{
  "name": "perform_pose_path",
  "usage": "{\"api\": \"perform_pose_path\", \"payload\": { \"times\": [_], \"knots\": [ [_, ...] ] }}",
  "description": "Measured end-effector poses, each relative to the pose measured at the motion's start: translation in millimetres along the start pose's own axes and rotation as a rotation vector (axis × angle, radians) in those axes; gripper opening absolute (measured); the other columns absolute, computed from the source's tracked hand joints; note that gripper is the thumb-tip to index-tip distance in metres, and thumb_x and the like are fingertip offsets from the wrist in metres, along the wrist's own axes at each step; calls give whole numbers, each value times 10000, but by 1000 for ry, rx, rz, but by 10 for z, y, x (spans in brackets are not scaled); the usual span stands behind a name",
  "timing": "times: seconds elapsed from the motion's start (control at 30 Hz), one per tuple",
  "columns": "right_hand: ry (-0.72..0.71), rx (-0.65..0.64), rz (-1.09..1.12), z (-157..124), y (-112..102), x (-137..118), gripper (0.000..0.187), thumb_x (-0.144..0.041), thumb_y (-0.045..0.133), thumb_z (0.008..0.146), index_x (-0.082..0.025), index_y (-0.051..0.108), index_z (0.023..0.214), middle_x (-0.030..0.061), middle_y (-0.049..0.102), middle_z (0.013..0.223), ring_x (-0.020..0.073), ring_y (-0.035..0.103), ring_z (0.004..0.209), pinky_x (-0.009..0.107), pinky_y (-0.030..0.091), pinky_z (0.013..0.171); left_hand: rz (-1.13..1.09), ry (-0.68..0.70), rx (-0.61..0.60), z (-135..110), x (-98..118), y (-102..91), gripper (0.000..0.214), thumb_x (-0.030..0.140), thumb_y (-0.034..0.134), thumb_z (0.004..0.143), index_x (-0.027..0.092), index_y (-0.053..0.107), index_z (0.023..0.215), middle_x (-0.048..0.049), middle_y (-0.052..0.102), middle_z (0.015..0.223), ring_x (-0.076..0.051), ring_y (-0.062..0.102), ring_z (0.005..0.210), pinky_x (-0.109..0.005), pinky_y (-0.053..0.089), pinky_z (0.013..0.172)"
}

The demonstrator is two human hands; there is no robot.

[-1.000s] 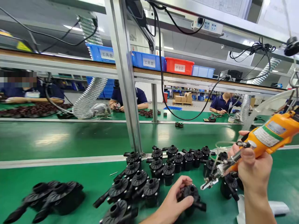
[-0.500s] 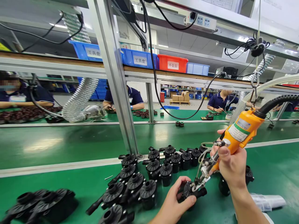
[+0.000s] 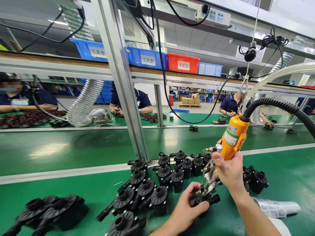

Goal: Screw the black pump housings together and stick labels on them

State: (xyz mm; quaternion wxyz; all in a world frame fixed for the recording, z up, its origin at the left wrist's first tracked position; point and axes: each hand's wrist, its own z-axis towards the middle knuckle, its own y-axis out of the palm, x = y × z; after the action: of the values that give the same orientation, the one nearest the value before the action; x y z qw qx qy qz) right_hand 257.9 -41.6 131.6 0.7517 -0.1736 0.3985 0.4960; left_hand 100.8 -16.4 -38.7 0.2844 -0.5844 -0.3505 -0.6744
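Note:
In my right hand (image 3: 230,170) is an orange electric screwdriver (image 3: 233,136), hung from a cord above and held nearly upright. Its metal screw-feeding nose (image 3: 211,180) comes down onto a black pump housing (image 3: 214,199). My left hand (image 3: 187,205) grips that housing from the left, thumb in front and fingers behind; the nose and fingers hide most of its top. Several similar black pumps (image 3: 158,200) with round top ports and side spouts stand to the left of my left hand.
More pumps (image 3: 258,181) stand right of my right arm, near a clear plastic sleeve (image 3: 277,208). Two pumps (image 3: 61,213) sit at the left front. A metal post (image 3: 123,82) rises from the bench; bins line the shelf (image 3: 209,78). Co-workers (image 3: 134,101) sit across the line.
The screwdriver has swung left and more upright, its nose now lower over the pump. My right hand moved left with it; my left hand still grips the pump.

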Motion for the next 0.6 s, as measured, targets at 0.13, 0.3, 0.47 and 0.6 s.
{"api": "perform_pose_path", "payload": {
  "times": [0.13,0.3,0.47,0.6],
  "knots": [
    [-16,67,19,50,-58,8,528,-547,879,734,-190,624,1027,-34,589,667,143,555,541,265,515,527,49,56,53,-72,-22,11,599,520,937,742,244,529,1083,-8,591,1063,-209,564,948,-297,488,832],
    [-95,232,18,160,-400,19,551,-529,899,719,-188,661,1080,-1,615,773,138,558,562,258,490,505,-33,142,-142,-81,-72,-110,617,665,820,840,285,406,1095,-29,608,1202,-205,560,1014,-319,430,883],
    [-127,203,-2,137,-615,26,555,-605,833,807,-187,672,1134,-6,578,749,130,512,535,266,466,489,-138,163,-31,66,-213,-89,752,613,893,794,325,372,1254,-2,573,1104,-184,549,949,-280,404,780],
    [-105,121,64,92,-474,4,597,-688,778,838,-202,662,1165,-3,572,780,124,503,533,267,460,479,-182,83,-78,135,-257,-106,925,614,895,783,298,365,1473,-39,621,1125,-241,618,1047,-328,435,877]
  ]
}}
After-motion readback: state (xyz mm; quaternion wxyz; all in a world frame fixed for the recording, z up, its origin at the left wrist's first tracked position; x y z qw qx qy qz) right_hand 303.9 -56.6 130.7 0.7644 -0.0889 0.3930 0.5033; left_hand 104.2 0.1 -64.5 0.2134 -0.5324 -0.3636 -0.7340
